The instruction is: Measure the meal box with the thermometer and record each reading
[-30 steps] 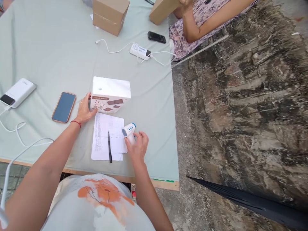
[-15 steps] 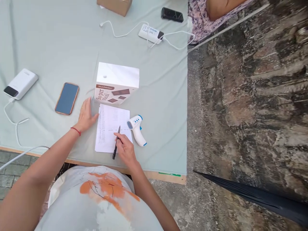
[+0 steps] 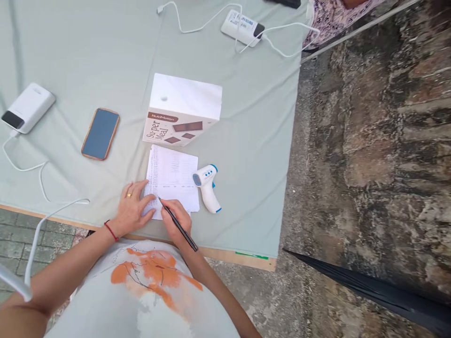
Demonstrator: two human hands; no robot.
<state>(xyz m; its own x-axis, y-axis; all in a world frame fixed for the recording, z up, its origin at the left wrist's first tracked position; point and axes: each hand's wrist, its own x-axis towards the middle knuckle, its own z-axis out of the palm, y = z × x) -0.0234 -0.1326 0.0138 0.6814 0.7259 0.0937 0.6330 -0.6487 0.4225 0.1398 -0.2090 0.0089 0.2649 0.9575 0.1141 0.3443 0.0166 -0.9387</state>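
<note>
Under my hands lies a small stack of printed paper sheets [image 3: 176,171] on the cloth-covered table. My right hand [image 3: 176,219] grips a black pen [image 3: 179,226], its tip down at the lower left of the top sheet. Fingers spread, my left hand [image 3: 136,206] rests flat across the sheets' lower left edge, close to the pen tip; a ring and a red cord bracelet show on it. A white and blue infrared thermometer [image 3: 207,188] lies at the papers' right edge. Just behind the papers stands a white and brown box [image 3: 183,110] marked Super Meal.
A phone [image 3: 101,134] and a white power bank [image 3: 30,108] with a cable lie to the left. Another power bank [image 3: 242,28] with a looping cable is at the back. A folded black umbrella-like object [image 3: 369,286] extends at lower right, beyond the table edge.
My left hand has slid down toward me onto the papers' lower left. My right hand has shifted the pen left, and its tip now meets the sheet. The view has moved slightly.
</note>
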